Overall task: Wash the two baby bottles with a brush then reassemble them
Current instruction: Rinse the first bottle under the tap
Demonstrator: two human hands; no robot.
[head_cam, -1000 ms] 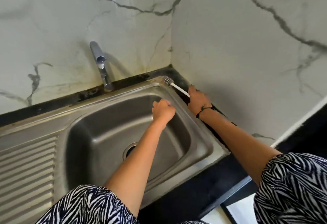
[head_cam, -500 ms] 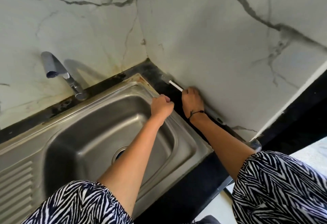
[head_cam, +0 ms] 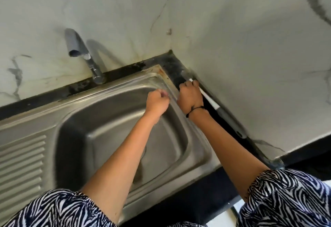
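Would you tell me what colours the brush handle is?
The brush handle is white near the right hand, turning grey further back, seen in the head view.

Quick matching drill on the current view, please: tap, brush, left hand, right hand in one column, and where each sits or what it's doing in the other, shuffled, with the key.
1. tap
2. brush
3. left hand
4. right hand

A. curled in a fist over the sink basin, holding nothing
B. lying along the dark counter strip by the right wall
C. gripping the white handle
D. standing behind the sink's back rim

Pairs: 1-D, 2-B, 3-A, 4-C
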